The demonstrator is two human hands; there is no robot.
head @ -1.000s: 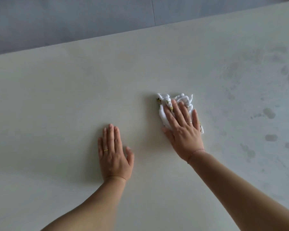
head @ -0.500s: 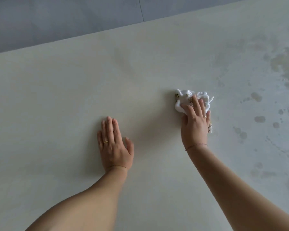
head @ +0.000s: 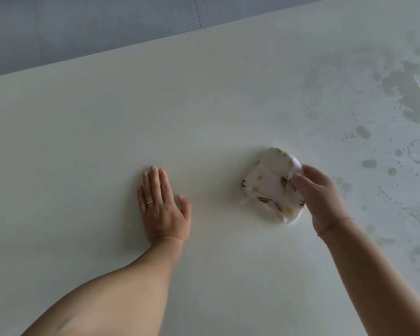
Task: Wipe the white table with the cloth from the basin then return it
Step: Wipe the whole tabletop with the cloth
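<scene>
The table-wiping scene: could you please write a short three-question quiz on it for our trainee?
1. True or false: the left hand lies flat on the table.
2. Which hand holds the cloth?
3. The water spots lie on which side of the cloth: A the person's left, B the person's right?

Key:
1. True.
2. The right hand.
3. B.

R hand (head: 325, 200) w/ cloth (head: 272, 187) on wet table (head: 107, 117), L hand (head: 161, 209) flat.
</scene>
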